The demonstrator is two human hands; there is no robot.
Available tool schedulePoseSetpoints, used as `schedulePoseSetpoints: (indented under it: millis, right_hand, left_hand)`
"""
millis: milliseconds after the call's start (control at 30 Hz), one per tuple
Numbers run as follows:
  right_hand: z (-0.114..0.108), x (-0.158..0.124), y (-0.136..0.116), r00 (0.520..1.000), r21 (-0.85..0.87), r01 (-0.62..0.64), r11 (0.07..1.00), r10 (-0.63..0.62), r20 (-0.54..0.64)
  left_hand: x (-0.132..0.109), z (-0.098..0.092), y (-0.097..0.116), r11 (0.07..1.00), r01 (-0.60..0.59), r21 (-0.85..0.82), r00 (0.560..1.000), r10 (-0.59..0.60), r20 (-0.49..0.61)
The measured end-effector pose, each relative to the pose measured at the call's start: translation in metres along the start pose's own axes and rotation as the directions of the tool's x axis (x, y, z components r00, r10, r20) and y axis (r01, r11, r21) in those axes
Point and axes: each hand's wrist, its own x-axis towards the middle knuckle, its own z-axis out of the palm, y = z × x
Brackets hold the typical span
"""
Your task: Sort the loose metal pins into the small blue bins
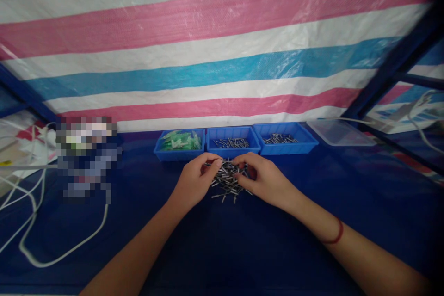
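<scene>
A loose pile of slim metal pins, which look like screws or rivets, lies on the dark blue table between my hands. My left hand is at the pile's left side, thumb and forefinger pinched on a thin metal pin. From the right, my right hand reaches to the pile with thumb and forefinger apart. Its forefinger is close to the pin's other end; whether it touches cannot be seen. The remaining fingers of both hands are partly hidden.
Behind the pile stand three blue bins: the left bin with green packets, the middle bin and right bin with metal pins. A clear plastic lid lies at right. White cables run along the left. A striped sheet hangs behind.
</scene>
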Motion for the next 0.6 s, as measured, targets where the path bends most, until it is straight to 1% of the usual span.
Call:
schedulePoseSetpoints:
  millis: [100,167,233,300,400,600]
  right_hand:
    - [0.001,0.0,-0.004,1.0,0.245,-0.022,0.969,0.024,-0.007]
    - [0.002,0.001,-0.007,0.998,0.351,-0.044,0.935,0.056,-0.025]
    - [0.002,0.001,-0.009,0.994,0.423,-0.063,0.904,0.093,-0.05]
    - [0.002,0.001,-0.01,0.989,0.475,-0.092,0.875,0.137,-0.061]
    - [0.003,0.001,-0.01,0.981,0.531,-0.108,0.84,0.177,-0.08]
    - [0.002,0.001,-0.01,0.985,0.543,-0.082,0.836,0.152,-0.085]
  left_hand:
    - [-0.001,0.011,-0.001,0.966,0.104,-0.237,0.994,-0.108,-0.007]
    - [-0.003,0.017,0.0,0.925,0.145,-0.351,0.989,-0.148,0.018]
    - [-0.005,0.021,0.003,0.89,0.169,-0.423,0.985,-0.168,0.041]
    - [-0.006,0.023,0.006,0.869,0.181,-0.461,0.983,-0.177,0.054]
    - [-0.008,0.024,0.01,0.862,0.194,-0.468,0.98,-0.188,0.06]
    - [-0.008,0.024,0.009,0.883,0.22,-0.414,0.975,-0.196,0.1]
